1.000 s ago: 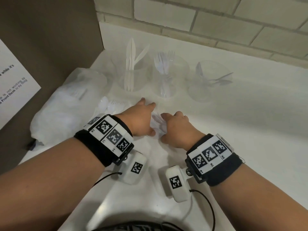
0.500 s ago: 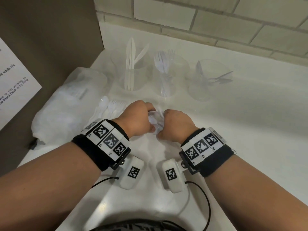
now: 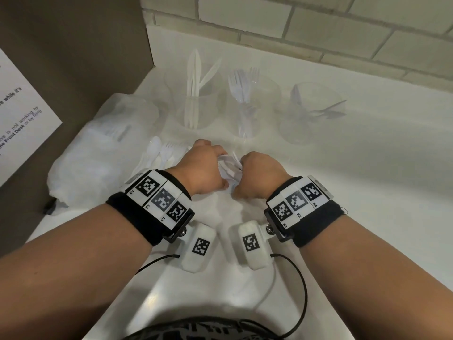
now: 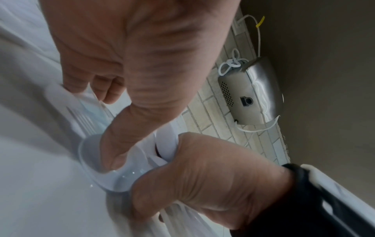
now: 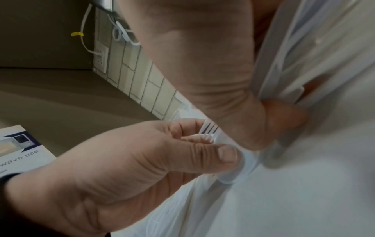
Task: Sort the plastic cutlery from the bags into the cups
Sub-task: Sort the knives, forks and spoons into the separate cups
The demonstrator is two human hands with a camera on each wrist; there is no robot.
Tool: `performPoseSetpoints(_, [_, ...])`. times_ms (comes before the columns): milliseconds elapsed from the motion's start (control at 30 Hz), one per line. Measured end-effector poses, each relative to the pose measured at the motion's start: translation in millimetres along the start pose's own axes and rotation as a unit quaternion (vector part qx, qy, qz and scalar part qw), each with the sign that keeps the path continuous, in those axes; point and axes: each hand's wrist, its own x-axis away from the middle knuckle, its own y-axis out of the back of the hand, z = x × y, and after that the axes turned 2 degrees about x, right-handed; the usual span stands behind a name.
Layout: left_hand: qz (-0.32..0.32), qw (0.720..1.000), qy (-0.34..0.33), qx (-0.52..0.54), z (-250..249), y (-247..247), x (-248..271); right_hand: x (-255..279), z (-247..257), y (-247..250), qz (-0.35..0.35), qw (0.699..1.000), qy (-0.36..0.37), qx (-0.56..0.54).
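My left hand [image 3: 210,165] and right hand [image 3: 257,170] meet at the middle of the white counter and both grip one small clear cutlery packet [image 3: 229,165]. In the left wrist view my left thumb [image 4: 121,144] presses on a white spoon bowl [image 4: 121,181] inside the wrap, with fork tines [image 4: 81,118] beside it. The right wrist view shows the fork tines [image 5: 209,128] between the two hands. Three clear cups stand behind: knives [image 3: 208,114], forks [image 3: 264,111], spoons [image 3: 294,128].
More wrapped white cutlery [image 3: 159,155] lies just left of my left hand. A big crumpled plastic bag [image 3: 103,153] fills the left corner against a brown side wall [image 3: 73,57]. A tiled wall [image 3: 318,25] runs behind the cups.
My left hand's fingers, stretched out a second ago, have curled round the packet. Both hands have drawn together and now grip it between them.
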Motion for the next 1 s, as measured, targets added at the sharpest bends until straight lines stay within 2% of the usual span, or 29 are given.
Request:
performPoseSetpoints(167, [-0.032, 0.996, -0.019, 0.077, 0.6, 0.1, 2.0, 0.5, 2.9, -2.3, -0.015, 0.999, 0.049, 0.012])
performPoseSetpoints(433, [-0.056, 0.982, -0.038, 0.176, 4.2, 5.9, 6.3, 0.1, 3.7, 2.3, -0.029, 0.999, 0.045, -0.003])
performPoseSetpoints(500, [-0.121, 0.957, -0.04, 0.262, 2.6, 12.0, 9.3, 0.0, -0.3, 9.0, -0.017, 0.998, 0.047, -0.033])
performPoseSetpoints(567, [-0.213, 0.902, -0.023, 0.374, 0.6, 18.0, 14.5, -0.3, -4.4, 16.7, -0.015, 0.989, 0.023, -0.145])
performPoseSetpoints(600, [-0.252, 0.869, -0.014, 0.425, 0.2, 20.2, 17.0, 0.3, -4.8, 21.9, -0.025, 0.971, 0.007, -0.237])
performPoseSetpoints(633, [-0.278, 0.839, -0.003, 0.467, -1.0, 21.9, 19.7, 2.4, -2.8, 28.3, -0.041, 0.937, -0.002, -0.346])
performPoseSetpoints(667, [-0.285, 0.812, 0.007, 0.509, -1.7, 23.1, 22.1, 3.7, 0.3, 35.7, -0.053, 0.89, -0.003, -0.452])
performPoseSetpoints(733, [-0.225, 0.767, 0.039, 0.6, -3.3, 22.2, 25.0, 5.3, 7.6, 52.1, -0.049, 0.781, 0.017, -0.622])
performPoseSetpoints(767, [-0.162, 0.747, 0.066, 0.642, -4.2, 21.0, 25.7, 6.2, 12.7, 60.0, -0.043, 0.737, 0.032, -0.674])
performPoseSetpoints(800, [-0.09, 0.73, 0.1, 0.67, -5.0, 19.5, 25.9, 6.9, 18.2, 67.2, -0.043, 0.709, 0.045, -0.702])
performPoseSetpoints(833, [-0.015, 0.721, 0.134, 0.68, -5.7, 18.9, 26.2, 6.5, 23.9, 73.2, -0.051, 0.694, 0.056, -0.716])
performPoseSetpoints(900, [0.117, 0.704, 0.163, 0.682, -5.9, 20.8, 28.6, 5.7, 35.8, 80.9, -0.091, 0.687, 0.075, -0.717])
performPoseSetpoints(933, [0.163, 0.687, 0.16, 0.689, -4.1, 22.2, 27.9, 4.9, 41.3, 83.0, -0.12, 0.688, 0.084, -0.711])
performPoseSetpoints(1000, [0.21, 0.645, 0.145, 0.72, 0.0, 24.5, 25.6, 2.6, 49.5, 84.7, -0.179, 0.692, 0.093, -0.693])
